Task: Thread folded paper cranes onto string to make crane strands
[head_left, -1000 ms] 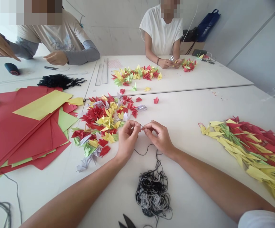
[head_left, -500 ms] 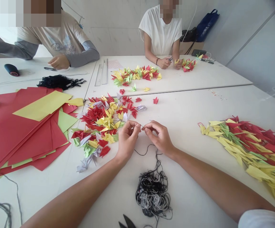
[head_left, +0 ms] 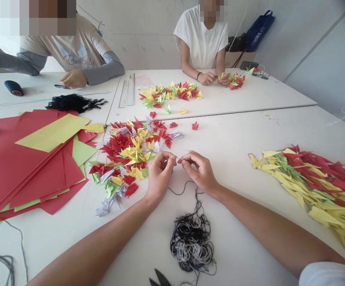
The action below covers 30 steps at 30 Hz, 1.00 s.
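My left hand (head_left: 159, 176) and my right hand (head_left: 198, 171) meet at the fingertips, pinching a fine needle (head_left: 179, 158) with black thread. From below my hands, the thread (head_left: 182, 192) curves down to a loose tangle of black and grey thread (head_left: 192, 243) on the white table (head_left: 244, 238). Left of my left hand lies a heap of red, yellow, green and silver origami cranes (head_left: 125, 155). Off to my right, well beyond my right hand, rests a long bank of strung paper cranes (head_left: 306, 190). Black-handled scissors (head_left: 157, 279) poke in at the bottom edge.
Stacked red, yellow and green paper sheets (head_left: 38, 159) cover the left side. Across the table seam, a seated person (head_left: 202, 43) handles cranes beside another crane pile (head_left: 169, 95). Metal rulers (head_left: 127, 91), a black thread bunch (head_left: 74, 102) and a second person's hand (head_left: 74, 79) lie farther left.
My hands and the thread have hardly moved. The person opposite has shifted their hands toward the nearby cranes, and the outstretched hand at far left has gone from view.
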{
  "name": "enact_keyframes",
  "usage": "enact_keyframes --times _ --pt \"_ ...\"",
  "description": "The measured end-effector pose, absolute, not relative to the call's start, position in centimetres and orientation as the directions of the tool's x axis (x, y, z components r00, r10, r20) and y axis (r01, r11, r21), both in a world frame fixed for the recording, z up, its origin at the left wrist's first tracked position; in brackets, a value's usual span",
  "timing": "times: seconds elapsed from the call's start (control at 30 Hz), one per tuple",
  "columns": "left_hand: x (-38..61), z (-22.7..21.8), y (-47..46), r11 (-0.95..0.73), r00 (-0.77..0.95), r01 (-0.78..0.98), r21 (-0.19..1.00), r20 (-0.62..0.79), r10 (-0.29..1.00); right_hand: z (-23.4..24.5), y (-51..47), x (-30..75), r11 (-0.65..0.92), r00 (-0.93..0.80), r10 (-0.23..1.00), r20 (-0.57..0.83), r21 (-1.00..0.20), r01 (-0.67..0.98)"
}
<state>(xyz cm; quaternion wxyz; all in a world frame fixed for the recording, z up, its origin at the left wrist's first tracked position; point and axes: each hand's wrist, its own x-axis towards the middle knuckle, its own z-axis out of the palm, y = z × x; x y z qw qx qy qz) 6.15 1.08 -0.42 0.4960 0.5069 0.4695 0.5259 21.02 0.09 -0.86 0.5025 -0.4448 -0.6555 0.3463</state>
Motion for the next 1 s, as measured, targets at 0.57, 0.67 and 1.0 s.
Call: enact_keyframes --times 0.57,0.67,1.0 --pt "6.13 -0.34 1.05 -0.059 0.004 -0.044 0.997 0.059 0.998 -0.83 0.10 20.99 0.367 -0.095 0.930 0.355 -0.901 0.230" --pt "6.13 -0.37 1.07 -0.056 0.004 -0.046 0.997 0.057 0.998 -0.85 0.13 21.00 0.365 -0.106 0.931 0.349 -0.903 0.227" --pt "6.12 -0.48 1.10 -0.053 0.011 -0.055 0.997 0.054 0.998 -0.93 0.18 21.05 0.373 -0.113 0.927 0.356 -0.900 0.224"
